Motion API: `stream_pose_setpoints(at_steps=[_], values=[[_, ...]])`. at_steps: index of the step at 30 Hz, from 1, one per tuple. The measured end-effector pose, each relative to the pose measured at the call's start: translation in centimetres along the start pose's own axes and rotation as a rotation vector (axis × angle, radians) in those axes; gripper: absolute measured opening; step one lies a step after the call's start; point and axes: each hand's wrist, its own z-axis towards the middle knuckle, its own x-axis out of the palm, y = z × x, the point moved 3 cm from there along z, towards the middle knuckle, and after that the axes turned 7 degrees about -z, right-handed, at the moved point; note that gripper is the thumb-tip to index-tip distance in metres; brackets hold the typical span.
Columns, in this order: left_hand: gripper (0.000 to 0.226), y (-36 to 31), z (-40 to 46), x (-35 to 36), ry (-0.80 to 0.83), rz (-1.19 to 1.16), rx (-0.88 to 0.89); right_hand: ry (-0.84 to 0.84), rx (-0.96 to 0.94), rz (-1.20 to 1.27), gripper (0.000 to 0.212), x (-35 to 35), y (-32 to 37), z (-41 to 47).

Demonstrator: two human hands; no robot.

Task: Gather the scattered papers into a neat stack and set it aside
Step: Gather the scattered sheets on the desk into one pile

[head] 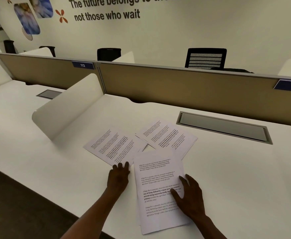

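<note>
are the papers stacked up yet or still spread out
Spread out: three separate groups of papers lie fanned across the desk, overlapping only at corners.

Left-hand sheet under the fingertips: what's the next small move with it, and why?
Probably slide the left sheet rightward onto the near pile. The left hand already has its fingertips on that sheet's near corner, the right hand lies flat on the pile, pinning it, and the far sheets beyond them still lie fanned apart on the desk.
</note>
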Motion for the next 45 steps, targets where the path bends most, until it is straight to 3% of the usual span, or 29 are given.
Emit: stream_pose_setpoints(at_steps=[3, 9, 11, 14, 22, 28, 32, 37, 39, 42, 45], values=[[0.064, 0.2, -0.1, -0.1, 0.057, 0.091, 0.052, -0.003, 0.003, -0.002, 0.071, 0.0, 0.0, -0.5], [0.062, -0.4, 0.9, -1.9, 0.093, 0.174, 0.1, -0.003, -0.004, 0.007, 0.071, -0.8, 0.3, 0.2], [0.055, -0.6, 0.7, -2.6, 0.01, 0.163, 0.102, 0.015, -0.008, 0.015, 0.071, -0.8, 0.3, 0.2], [0.027, -0.4, 0.0, -3.5, -0.099, 0.072, 0.05, 0.039, -0.011, 0.033, 0.072, -1.0, 0.2, 0.3], [0.022, 1.9, 0.2, -5.8, -0.295, -0.197, -0.254, 0.055, 0.004, 0.097, 0.071, -2.3, 0.5, 0.9], [0.022, 2.4, 0.1, -7.9, -0.495, -0.633, -0.417, -0.067, -0.014, 0.157, 0.064, -3.2, 2.6, 1.7], [0.024, 0.4, -0.9, -8.3, -0.588, -0.766, -0.319, -0.096, -0.007, 0.348, 0.057, -3.7, 5.2, 2.0], [0.026, -4.0, -4.5, -5.5, -0.521, -0.799, -0.06, 0.296, 0.402, 1.041, 0.068, -3.1, 7.0, 3.2], [0.022, -5.2, -6.2, -3.8, -0.439, -0.791, 0.027, 0.357, 0.543, 1.277, 0.066, -2.6, 6.8, 3.7], [0.015, -6.0, -8.4, -1.6, -0.334, -0.747, 0.143, 0.299, 0.593, 1.336, 0.06, -2.4, 5.8, 4.1], [0.012, -6.0, -9.9, -0.1, -0.24, -0.719, 0.224, 0.256, 0.563, 1.241, 0.039, -2.8, 4.8, 4.0]])
